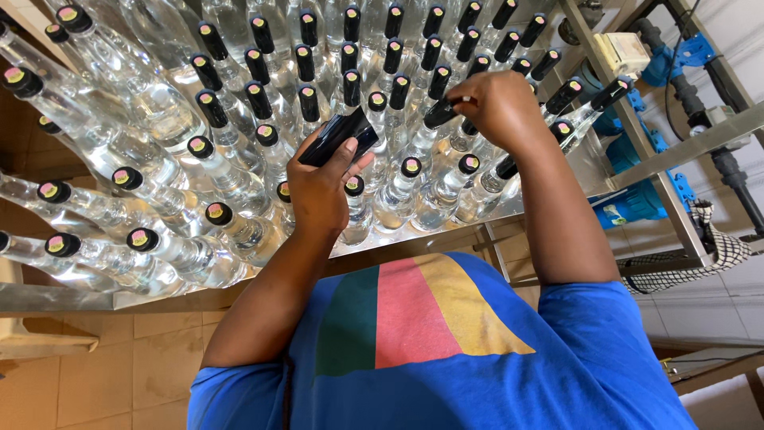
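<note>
The right hand (pixel 497 107) pinches a black cap sleeve (pixel 440 112) on a clear glass bottle (pixel 419 143). The left hand (pixel 320 187) grips a stack of black sleeves (pixel 338 136) above the steel table (pixel 239 291) crowded with capped bottles.

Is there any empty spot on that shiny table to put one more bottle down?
Hardly. Clear bottles crowd the metal table cap to cap. Bare metal shows only along the near edge and right of the right hand. The left hand holds black sleeves.
</note>
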